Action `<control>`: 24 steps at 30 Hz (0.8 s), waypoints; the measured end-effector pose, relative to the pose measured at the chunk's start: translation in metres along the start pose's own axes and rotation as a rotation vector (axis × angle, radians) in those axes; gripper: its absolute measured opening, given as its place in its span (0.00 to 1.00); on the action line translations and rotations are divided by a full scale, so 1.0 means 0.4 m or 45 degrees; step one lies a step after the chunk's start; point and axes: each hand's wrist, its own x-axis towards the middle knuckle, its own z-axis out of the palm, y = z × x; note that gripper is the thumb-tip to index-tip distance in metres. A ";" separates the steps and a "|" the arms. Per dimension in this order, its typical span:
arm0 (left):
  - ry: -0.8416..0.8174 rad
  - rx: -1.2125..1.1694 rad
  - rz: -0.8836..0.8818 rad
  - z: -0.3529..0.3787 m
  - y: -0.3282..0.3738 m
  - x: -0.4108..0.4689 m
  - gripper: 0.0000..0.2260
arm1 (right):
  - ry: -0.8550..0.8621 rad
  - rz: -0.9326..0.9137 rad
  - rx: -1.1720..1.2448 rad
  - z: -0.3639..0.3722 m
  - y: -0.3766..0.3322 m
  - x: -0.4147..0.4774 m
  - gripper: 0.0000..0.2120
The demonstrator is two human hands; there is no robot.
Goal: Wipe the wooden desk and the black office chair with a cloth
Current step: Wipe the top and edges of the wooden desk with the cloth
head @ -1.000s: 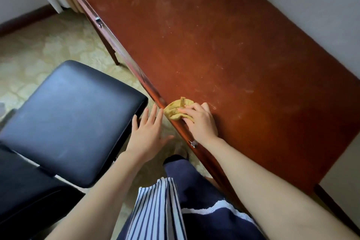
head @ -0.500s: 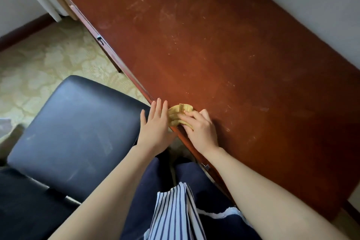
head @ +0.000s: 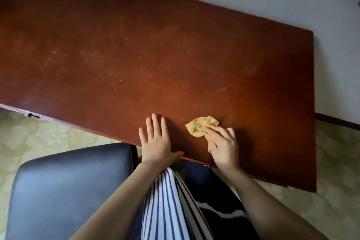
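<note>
The wooden desk (head: pixel 155 54) is shown with its long axis running left to right. Most of its smudged top lies beyond and to the left of the hands. The black office chair (head: pixel 68 191) is set at the near edge, towards the left end. The left hand (head: pixel 155 142) is laid flat on the top at the near edge, fingers straight, nothing held. Just to its right, the right hand (head: pixel 222 146) is bent over the bunched cloth (head: pixel 200 126), which is gripped and pressed to the top near that edge. The next stroke is judged to run away from it, along the desk.
</note>
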 end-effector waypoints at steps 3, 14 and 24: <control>0.044 0.026 0.006 0.006 0.018 -0.002 0.54 | 0.022 -0.024 -0.075 -0.062 0.075 -0.013 0.18; 0.139 -0.091 -0.382 0.021 0.087 -0.040 0.56 | -0.049 0.033 -0.203 -0.166 0.261 0.137 0.14; 0.165 -0.251 -0.582 0.080 0.258 -0.114 0.50 | -0.207 0.100 -0.192 -0.097 0.238 0.322 0.15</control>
